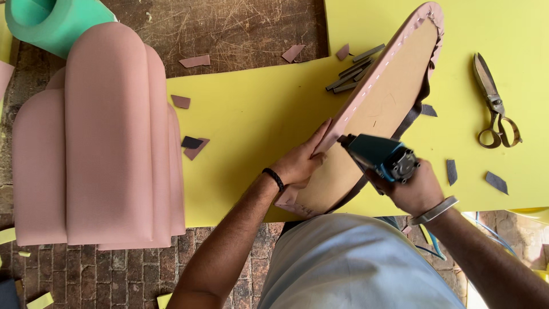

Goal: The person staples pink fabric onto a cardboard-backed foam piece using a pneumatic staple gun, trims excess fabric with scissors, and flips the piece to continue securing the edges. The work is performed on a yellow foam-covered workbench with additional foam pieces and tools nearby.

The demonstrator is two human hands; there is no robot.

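Fingers (pixel 313 150) flat on panel (pixel 389 97) — (stapler (pixel 380 157) gripped)

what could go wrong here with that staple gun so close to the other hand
1. The left hand presses the pink fabric edge of the oval panel right beside the nose of the blue staple gun held in the right hand; a slip could put a staple into a finger.
2. The panel stands tilted on the yellow sheet, steadied only by that hand, so it might shift and the staple could land off the fabric.
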